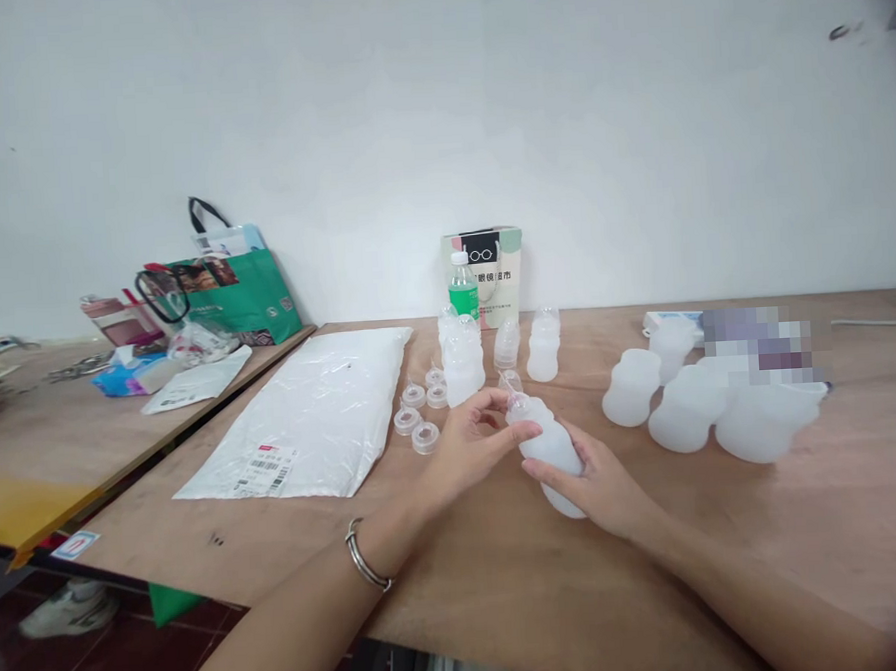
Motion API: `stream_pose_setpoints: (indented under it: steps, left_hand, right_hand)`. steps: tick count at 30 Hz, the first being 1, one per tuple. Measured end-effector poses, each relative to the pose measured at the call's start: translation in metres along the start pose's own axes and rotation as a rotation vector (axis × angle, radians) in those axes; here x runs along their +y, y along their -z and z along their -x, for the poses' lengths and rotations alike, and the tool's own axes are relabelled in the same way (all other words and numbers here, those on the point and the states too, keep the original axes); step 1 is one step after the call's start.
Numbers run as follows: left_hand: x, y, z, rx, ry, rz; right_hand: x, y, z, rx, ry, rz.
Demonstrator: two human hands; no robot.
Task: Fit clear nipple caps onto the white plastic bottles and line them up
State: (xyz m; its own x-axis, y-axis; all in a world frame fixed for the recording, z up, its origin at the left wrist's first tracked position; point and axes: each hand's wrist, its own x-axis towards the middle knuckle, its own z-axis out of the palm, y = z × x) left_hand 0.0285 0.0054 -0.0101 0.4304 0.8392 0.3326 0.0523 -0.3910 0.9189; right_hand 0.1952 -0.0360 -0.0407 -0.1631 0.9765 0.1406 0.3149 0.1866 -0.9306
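Observation:
My right hand [602, 488] holds a translucent white plastic bottle [553, 448] tilted over the wooden table [505, 563], its neck pointing up and left. My left hand [473, 444], with a metal bracelet on its wrist, pinches the small clear cap [518, 405] at the bottle's neck. Several loose clear caps [418, 417] lie just left of my left hand. Capped bottles [464, 360] stand behind them.
A flat plastic bag with a barcode label [309, 418] lies at left. Uncapped white bottles [692, 408] lie at right. A green-labelled water bottle [461, 287] and a paper bag [501, 268] stand by the wall. A green tote [239, 291] and clutter sit on the adjoining table.

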Motion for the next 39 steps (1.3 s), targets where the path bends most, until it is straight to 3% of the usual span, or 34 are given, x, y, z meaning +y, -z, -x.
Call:
stream_pose_setpoints:
  steps: [4, 5, 7, 10, 14, 17, 21, 23, 26, 27, 28, 31, 33, 35, 39]
  left_hand:
    - [0.008, 0.003, 0.003, -0.22, -0.012, 0.118]
    - [0.009, 0.004, 0.004, -0.276, -0.004, 0.161]
    - [0.009, 0.005, 0.005, -0.309, 0.01, 0.226]
    - [0.002, 0.003, 0.003, -0.218, 0.054, 0.234]
    - [-0.007, 0.002, -0.002, -0.131, 0.036, 0.242]
    - [-0.009, 0.003, -0.003, -0.095, -0.023, 0.235]
    - [-0.001, -0.001, 0.001, -0.077, -0.002, 0.171]
    - [0.005, -0.003, 0.004, -0.109, 0.023, 0.189]
    - [0.012, -0.003, 0.007, -0.273, 0.053, 0.28]
    - [0.012, -0.003, 0.007, -0.307, 0.058, 0.305]
    - [0.011, -0.003, 0.006, -0.313, 0.058, 0.323]
    - [0.005, -0.003, 0.003, -0.228, 0.07, 0.335]
    - [0.002, -0.003, 0.002, -0.179, 0.098, 0.308]
    - [0.002, -0.002, 0.002, -0.18, 0.118, 0.284]
    - [0.008, -0.003, 0.007, -0.268, 0.06, 0.334]
  right_hand:
    - [-0.002, 0.0, 0.002, -0.438, -0.162, -0.479]
    - [-0.003, -0.001, 0.002, -0.484, -0.168, -0.538]
    - [-0.003, -0.003, 0.002, -0.382, -0.142, -0.495]
    - [-0.003, -0.006, 0.003, -0.152, -0.081, -0.276]
    - [0.0, -0.005, 0.003, -0.171, -0.006, -0.3]
    - [0.002, -0.005, 0.004, -0.105, 0.049, -0.323]
    - [-0.001, -0.007, 0.004, -0.048, -0.021, -0.251]
    - [-0.001, -0.007, 0.006, -0.2, -0.06, -0.36]
    - [0.0, -0.006, 0.007, -0.544, -0.09, -0.627]
    - [0.0, -0.006, 0.008, -0.584, -0.089, -0.665]
    - [0.0, -0.006, 0.008, -0.554, -0.091, -0.651]
    - [-0.001, -0.008, 0.006, -0.222, -0.087, -0.386]
    - [-0.002, -0.008, 0.006, -0.095, -0.077, -0.25]
    - [-0.003, -0.008, 0.006, -0.206, -0.097, -0.297]
    - [-0.005, -0.005, 0.011, -0.647, -0.167, -0.649]
